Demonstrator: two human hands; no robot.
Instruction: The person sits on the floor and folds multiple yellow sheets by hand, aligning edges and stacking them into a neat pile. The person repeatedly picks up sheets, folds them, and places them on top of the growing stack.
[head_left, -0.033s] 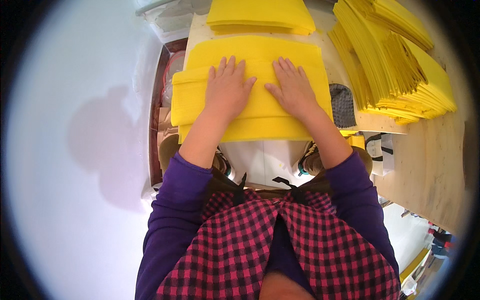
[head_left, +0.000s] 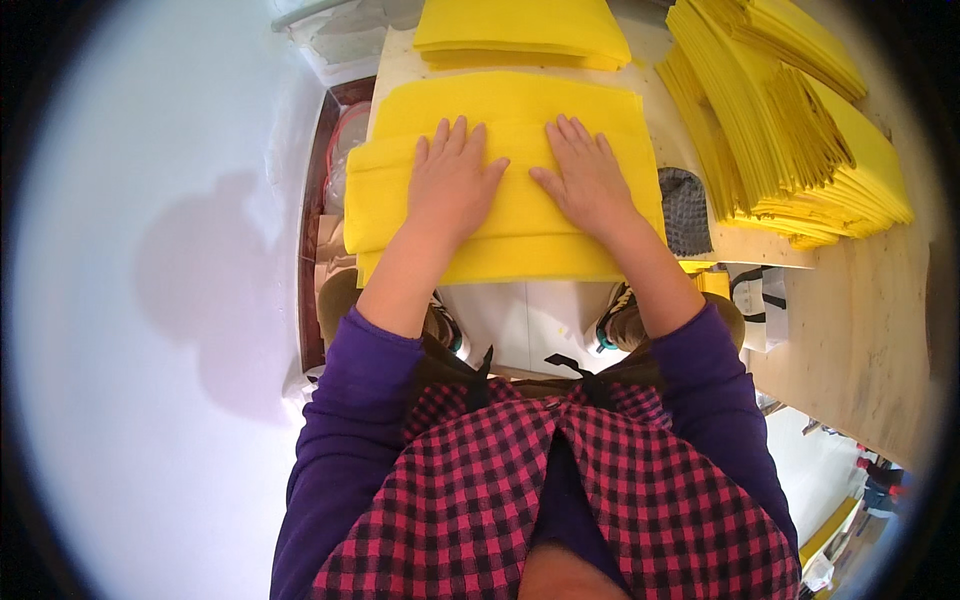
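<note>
Both palms lie flat on a folded sheet of yellow fabric [head_left: 520, 215] in front of me. My left hand [head_left: 453, 185] rests on its left half, fingers stretched out and pointing away, thumb toward the middle. On the right half lies my right hand [head_left: 583, 175], also open with its fingers a little apart. The folded piece sits on more yellow fabric [head_left: 510, 95], which shows beyond it and along the near edge. Neither hand grips anything.
Farther off lies another folded yellow stack [head_left: 520, 30]. Tall piles of yellow fabric [head_left: 760, 120] stand at the right on a wooden table [head_left: 850, 310]. A dark grey textured cloth [head_left: 684, 212] lies beside my right wrist. A white wall [head_left: 150, 400] bounds the left side.
My left hand has shifted very slightly toward me and left. The right hand and the fabric look nearly the same.
</note>
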